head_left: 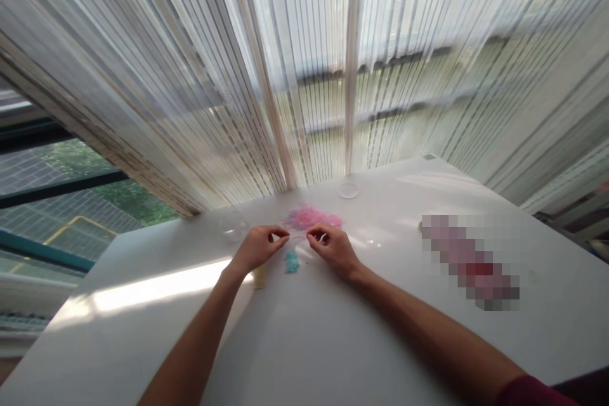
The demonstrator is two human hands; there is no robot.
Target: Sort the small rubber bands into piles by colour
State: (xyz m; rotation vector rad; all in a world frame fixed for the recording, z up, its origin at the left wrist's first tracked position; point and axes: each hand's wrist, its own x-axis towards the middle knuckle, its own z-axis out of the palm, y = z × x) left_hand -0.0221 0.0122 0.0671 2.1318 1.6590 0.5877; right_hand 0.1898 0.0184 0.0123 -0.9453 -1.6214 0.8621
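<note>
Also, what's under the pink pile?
White table shows around the pink pile, so it appears to rest there. Anything directly beneath is covered; I can't tell. The right hand also hides part of its near edge.

The tabletop (285,342) under my forearms looks smooth, hard and slightly glossy, throwing back a bright streak towards 9 o'clock. At 12 o'clock the curtain (314,44) is sheer, soft cloth in fine strips. The pink pile (311,217) before it is rough and fluffy; I can't tell whether it is plastic or fibre. The round clear piece (349,190) at 1 o'clock looks like smooth, glossy plastic. My sleeve (528,390), at 4 o'clock, is matt cloth. The pixelated object (469,261) at 3 o'clock hides its finish.
</note>
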